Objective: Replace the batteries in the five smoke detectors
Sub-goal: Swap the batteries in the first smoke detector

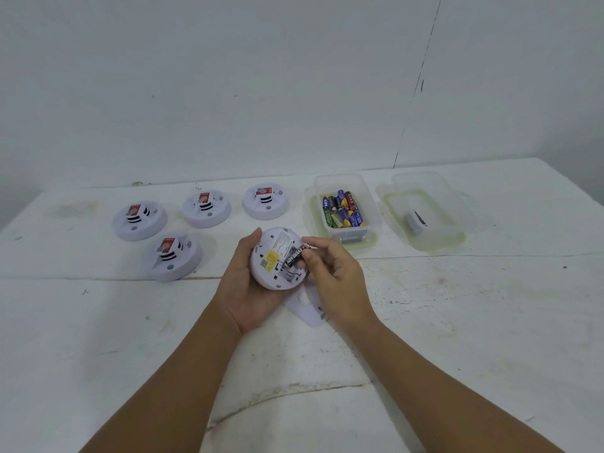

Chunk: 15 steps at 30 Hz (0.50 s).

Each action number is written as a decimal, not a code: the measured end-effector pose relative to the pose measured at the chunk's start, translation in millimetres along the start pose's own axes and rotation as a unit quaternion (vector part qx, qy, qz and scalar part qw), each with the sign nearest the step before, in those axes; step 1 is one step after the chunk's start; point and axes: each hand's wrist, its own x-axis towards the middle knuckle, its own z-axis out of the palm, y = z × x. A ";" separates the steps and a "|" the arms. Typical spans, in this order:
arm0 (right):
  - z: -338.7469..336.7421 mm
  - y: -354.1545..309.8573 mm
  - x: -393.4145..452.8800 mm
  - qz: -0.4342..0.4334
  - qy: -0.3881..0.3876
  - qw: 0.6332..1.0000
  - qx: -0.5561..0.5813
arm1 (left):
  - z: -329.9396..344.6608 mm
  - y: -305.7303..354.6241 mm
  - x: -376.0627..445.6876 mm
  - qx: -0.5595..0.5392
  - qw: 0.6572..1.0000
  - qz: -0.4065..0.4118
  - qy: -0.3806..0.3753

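My left hand [243, 282] cups a round white plastic smoke detector [277, 258], back up. My right hand [330, 273] pinches a black cylindrical battery [295, 255] at its bay; angled, it could slip. Beyond sits a clear plastic battery tub [346, 204].

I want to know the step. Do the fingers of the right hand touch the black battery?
Touching. The head view shows the right hand pinching the black battery with its fingers.

A scuffed white counter [457, 322] with seams across it meets a plain white wall [228, 76] marked by a thin dark crack [421, 83] at right.
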 end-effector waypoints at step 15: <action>0.4 0.4 4.5 0.021 -0.011 0.999 0.048 | -4.7 4.0 4.0 -0.007 1.000 -0.022 -0.009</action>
